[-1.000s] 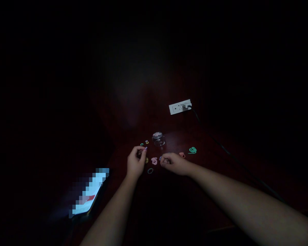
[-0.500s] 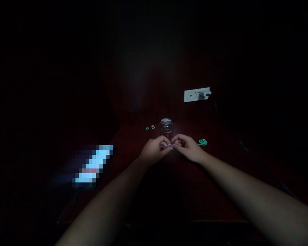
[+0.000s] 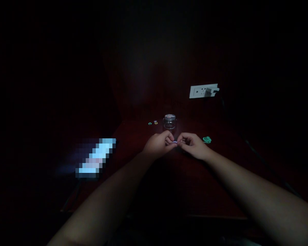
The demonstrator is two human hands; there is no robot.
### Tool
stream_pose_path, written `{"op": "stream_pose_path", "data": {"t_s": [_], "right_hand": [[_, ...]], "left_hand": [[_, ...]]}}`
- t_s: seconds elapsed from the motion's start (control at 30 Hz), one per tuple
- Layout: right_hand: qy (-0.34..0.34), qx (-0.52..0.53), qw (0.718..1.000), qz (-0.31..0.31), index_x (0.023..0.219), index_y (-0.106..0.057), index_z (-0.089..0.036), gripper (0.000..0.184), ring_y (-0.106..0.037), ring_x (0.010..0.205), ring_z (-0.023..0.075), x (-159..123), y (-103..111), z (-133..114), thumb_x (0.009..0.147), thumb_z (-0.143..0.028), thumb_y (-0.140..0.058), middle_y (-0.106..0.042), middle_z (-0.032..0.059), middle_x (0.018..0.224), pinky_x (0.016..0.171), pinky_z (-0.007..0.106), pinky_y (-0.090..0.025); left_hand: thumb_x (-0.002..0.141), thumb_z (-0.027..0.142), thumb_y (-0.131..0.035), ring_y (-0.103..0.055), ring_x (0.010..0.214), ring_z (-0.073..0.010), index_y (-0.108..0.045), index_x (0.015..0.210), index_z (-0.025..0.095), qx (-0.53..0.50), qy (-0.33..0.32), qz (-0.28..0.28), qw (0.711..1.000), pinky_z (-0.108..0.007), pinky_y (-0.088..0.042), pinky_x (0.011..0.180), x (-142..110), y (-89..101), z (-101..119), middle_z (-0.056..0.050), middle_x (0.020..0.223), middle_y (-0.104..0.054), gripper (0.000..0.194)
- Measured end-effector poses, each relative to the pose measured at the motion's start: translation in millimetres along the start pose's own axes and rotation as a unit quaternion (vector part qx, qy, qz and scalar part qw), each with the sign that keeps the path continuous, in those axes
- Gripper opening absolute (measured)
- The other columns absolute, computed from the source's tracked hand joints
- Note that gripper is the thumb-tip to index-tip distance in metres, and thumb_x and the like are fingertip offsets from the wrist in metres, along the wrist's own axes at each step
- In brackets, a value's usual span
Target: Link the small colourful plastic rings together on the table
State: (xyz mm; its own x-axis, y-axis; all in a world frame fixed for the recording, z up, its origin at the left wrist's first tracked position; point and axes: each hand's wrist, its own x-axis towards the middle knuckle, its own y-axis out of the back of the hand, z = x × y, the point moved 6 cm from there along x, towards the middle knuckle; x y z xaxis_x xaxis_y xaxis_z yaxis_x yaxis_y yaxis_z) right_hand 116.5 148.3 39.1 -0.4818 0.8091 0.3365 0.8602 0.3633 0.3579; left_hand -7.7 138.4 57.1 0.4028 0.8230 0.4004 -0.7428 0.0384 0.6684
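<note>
1. Left hand point(image 3: 157, 146) & right hand point(image 3: 192, 145) meet fingertip to fingertip over dark red table point(image 3: 195, 184), both pinched shut on small purple ring point(image 3: 175, 141) btwn them.
2. Ring prob. v. light, soft & stretchy like a tiny elastic; easy to drop, hard to see in dim light.
3. Best gripped at opposite edges w/ thumb + forefinger tips, as now.
4. Nearby: small glass jar point(image 3: 169, 122) just behind hands, green band point(image 3: 206, 139) right, tiny rings point(image 3: 153, 123) left of jar.
</note>
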Motion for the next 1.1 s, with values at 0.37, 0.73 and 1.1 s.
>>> {"op": "stream_pose_path", "data": {"t_s": [0.37,0.73,1.1], "right_hand": [[0.019,-0.069,0.995,0.076,0.072,-0.047,-0.015,0.014,-0.036,0.05,0.0077,1,-4,4,0.076,-0.029,-0.048,-0.043,-0.003,0.058,0.046,0.02,-0.028],[0.08,-0.103,0.987,0.089,0.085,-0.047,-0.017,0.009,-0.04,0.055,0.0094,5,-20,-3,0.078,-0.022,-0.044,-0.044,-0.0034,0.062,0.054,0.022,-0.033],[0.037,-0.027,0.998,0.042,0.093,-0.051,-0.015,0.021,-0.035,0.052,0.0078,2,-3,-10,0.076,-0.028,-0.05,-0.039,-0.0045,0.059,0.048,0.021,-0.029]], "left_hand": [[0.073,0.028,-0.057,-0.063,0.073,-0.0127,-0.06,0.091,0.016,-0.004,-0.01,0.039,0.999,-0.023,-0.05,0.067,1,6.7,-3,-0.006,0.084,-0.067,0.022],[0.075,0.037,-0.053,-0.059,0.059,-0.0107,-0.054,0.077,0.016,0.016,0.027,0.071,0.997,-0.02,-0.045,0.053,0,20.6,-9,-0.002,0.066,-0.064,0.021],[0.079,0.028,-0.046,-0.055,0.057,-0.0087,-0.048,0.08,0.018,0.041,0.007,0.039,0.998,-0.018,-0.04,0.054,-3,13.9,3,0.002,0.065,-0.06,0.011]]}}
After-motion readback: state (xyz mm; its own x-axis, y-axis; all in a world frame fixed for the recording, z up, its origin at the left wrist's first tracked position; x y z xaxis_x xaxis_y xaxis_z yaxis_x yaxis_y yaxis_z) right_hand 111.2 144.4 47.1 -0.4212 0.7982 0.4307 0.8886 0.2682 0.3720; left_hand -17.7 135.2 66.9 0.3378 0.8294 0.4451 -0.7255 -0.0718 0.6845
